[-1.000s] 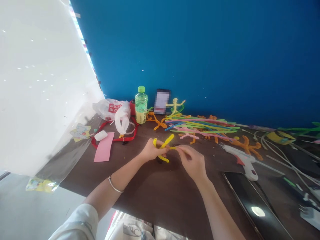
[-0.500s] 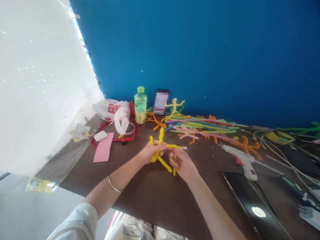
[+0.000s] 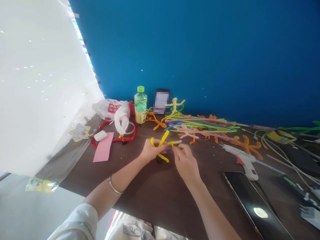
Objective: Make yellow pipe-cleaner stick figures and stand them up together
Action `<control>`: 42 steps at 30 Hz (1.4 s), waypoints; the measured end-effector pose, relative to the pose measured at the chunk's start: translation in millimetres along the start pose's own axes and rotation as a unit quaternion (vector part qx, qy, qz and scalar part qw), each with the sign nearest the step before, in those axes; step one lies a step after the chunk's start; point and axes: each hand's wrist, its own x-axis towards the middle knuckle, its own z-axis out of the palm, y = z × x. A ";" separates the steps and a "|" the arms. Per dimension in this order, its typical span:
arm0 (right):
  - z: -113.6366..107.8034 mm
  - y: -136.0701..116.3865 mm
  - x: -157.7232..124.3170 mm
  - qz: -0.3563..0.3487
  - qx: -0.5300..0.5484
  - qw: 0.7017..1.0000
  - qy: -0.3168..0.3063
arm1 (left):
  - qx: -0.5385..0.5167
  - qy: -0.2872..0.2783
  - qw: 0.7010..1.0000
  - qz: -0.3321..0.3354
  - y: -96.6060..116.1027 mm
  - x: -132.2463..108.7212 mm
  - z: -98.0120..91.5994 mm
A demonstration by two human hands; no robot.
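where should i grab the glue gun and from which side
Grip the glue gun by its handle, probably with the right hand once free, coming down from above on the near side. It lies flat, handle angled nearer, while the nozzle points left and away. Avoid the red trigger and the smartphone just nearer than the handle.

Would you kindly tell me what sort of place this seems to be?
Probably a handicraft work table: a pile of colourful fuzzy stems, a glue gun and a small pale-yellow figure are on the dark tabletop.
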 end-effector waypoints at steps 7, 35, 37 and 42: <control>-3.6 11.8 2.6 -0.055 0.011 0.998 0.026 | 0.025 -0.045 0.999 0.006 -0.8 5.7 -6.6; 2.6 -5.8 1.2 0.195 0.266 0.944 -0.029 | -0.063 -0.009 0.998 -0.016 -3.7 0.6 2.2; 1.3 -3.3 0.2 0.113 0.137 0.984 -0.017 | -0.047 0.007 0.999 -0.010 -2.5 -0.2 3.1; -3.8 3.8 1.9 -0.004 -0.031 0.999 -0.005 | -0.030 0.020 0.999 -0.018 -0.5 2.7 1.2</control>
